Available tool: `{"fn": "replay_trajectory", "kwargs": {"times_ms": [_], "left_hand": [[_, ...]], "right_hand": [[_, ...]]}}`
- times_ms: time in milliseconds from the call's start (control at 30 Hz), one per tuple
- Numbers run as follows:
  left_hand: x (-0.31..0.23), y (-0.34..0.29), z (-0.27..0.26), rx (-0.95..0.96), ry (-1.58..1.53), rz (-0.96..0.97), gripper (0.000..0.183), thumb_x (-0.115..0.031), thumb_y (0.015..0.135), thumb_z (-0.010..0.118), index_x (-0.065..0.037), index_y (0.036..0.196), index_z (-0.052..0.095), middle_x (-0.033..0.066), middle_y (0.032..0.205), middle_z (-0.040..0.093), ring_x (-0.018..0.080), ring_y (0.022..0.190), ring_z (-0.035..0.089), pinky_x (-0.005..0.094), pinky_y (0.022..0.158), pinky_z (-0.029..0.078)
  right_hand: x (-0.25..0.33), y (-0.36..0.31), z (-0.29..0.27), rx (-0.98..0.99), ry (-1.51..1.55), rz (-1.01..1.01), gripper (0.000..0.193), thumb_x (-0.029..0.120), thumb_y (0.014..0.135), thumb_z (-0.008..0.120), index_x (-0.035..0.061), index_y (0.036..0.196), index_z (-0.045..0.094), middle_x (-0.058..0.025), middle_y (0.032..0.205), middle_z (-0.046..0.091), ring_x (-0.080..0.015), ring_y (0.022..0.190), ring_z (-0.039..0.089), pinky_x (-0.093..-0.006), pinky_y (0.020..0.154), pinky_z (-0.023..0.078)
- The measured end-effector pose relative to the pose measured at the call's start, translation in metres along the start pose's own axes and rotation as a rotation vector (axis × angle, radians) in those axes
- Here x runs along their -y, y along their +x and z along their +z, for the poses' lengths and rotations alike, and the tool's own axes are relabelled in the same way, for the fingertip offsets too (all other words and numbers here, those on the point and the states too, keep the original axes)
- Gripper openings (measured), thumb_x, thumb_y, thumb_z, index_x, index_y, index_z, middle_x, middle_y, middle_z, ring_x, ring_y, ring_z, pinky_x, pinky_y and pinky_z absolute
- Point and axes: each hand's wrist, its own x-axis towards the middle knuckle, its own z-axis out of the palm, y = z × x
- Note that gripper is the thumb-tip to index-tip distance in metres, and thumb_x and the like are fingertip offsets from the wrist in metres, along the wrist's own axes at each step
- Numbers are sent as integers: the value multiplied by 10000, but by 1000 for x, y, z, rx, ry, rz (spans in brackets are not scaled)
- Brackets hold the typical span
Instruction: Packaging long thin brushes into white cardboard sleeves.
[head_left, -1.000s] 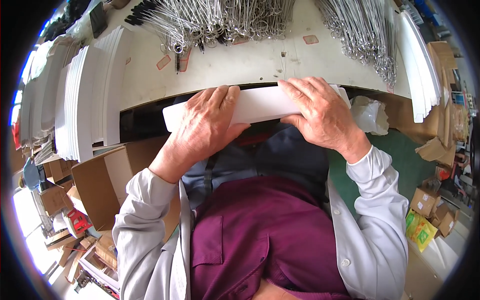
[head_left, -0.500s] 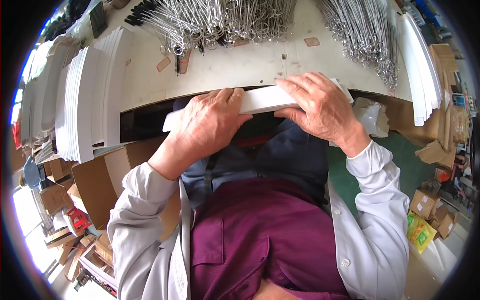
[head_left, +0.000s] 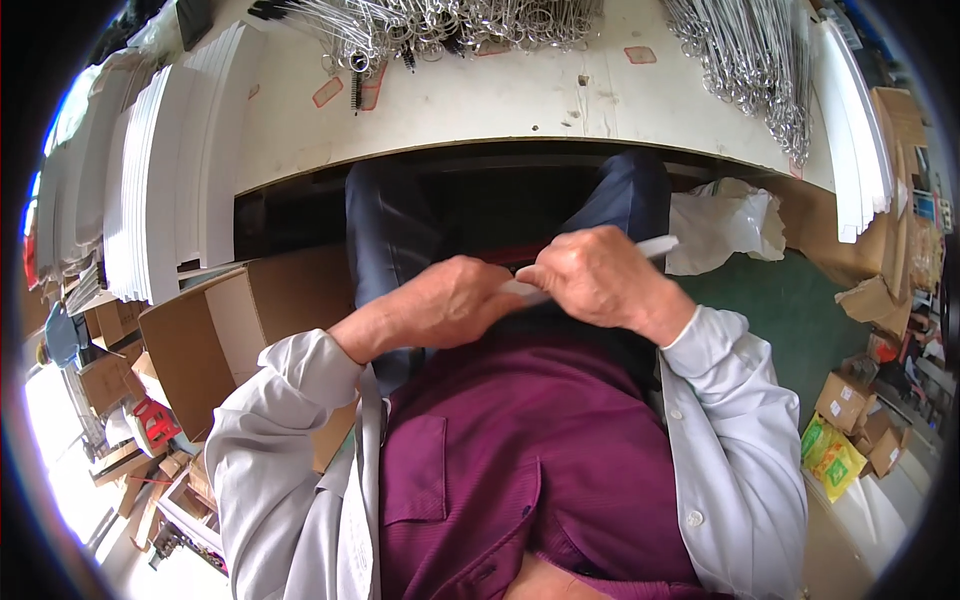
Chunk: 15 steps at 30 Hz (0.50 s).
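Over my lap, both hands grip a long, narrow white piece that looks like a slim cardboard box (head_left: 656, 246). My right hand (head_left: 606, 280) wraps round it, with one end sticking out past the knuckles to the right. Close by on the left, my left hand (head_left: 452, 302) has its fingers curled at the other end, where a little white shows between the hands. The piece tilts, its right end farther from me. Most of it is hidden by my hands.
On the white table (head_left: 440, 120) lie bundles of wire-handled brushes (head_left: 450, 28) and more wire pieces (head_left: 750, 75). White cardboard strips stand stacked at the left (head_left: 150, 190) and right (head_left: 850, 130). An open carton (head_left: 200, 350) is at left; crumpled plastic (head_left: 728, 225) lies right.
Both hands have drawn the white piece from the table edge back toward my body and lower. They have come closer together, and the piece has turned to a steeper slant.
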Motion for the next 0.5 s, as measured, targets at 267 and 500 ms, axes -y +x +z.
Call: {"fn": "replay_trajectory", "kwargs": {"times_ms": [267,500], "left_hand": [[10,-2,19,46,71,20,323,-260,1028,607,52,1004,687,279,863,687,456,824,667,484,748,523],[-1,-7,15,-46,13,-47,288,-261,980,669,19,925,706,259,826,681,434,758,654,468,704,512]], "right_hand": [[15,-10,39,-120,-37,41,424,241,996,626,56,615,626,-167,616,656,-346,584,675,-434,544,548],[7,-1,46,-310,-96,-129,391,170,937,692,67,581,567,-117,560,597,-299,507,619,-407,484,493]]}}
